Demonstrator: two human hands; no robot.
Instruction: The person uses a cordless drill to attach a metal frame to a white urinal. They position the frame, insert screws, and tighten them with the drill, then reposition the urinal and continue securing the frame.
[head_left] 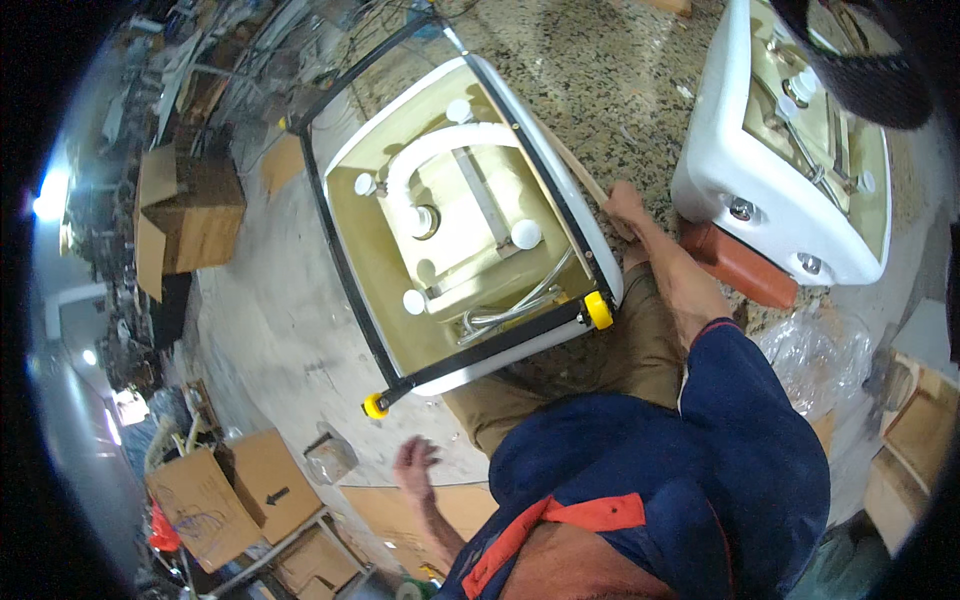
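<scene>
In front of me lies a white tub-like shell [617, 285], its hollow cream underside facing up. Inside are a curved white pipe [403, 165], several round white feet and a coiled silver hose [512, 310]. A black rectangular frame [352, 282] with yellow end pieces [598, 310] lies over the shell's rim. My right hand [626, 208] is closed around the near end of a thin, light wooden strip [572, 163] along the shell's right side. My left hand [415, 465], fingers loosely curled and apart, hangs empty below the frame's near left corner.
A second white shell [735, 165] with chrome fittings leans at the right, by a reddish-brown padded block [745, 268]. Clear plastic wrap [822, 355] lies near it. Cardboard boxes [205, 222] stand at the left, another open box [235, 495] at the lower left. Clutter lines the far left.
</scene>
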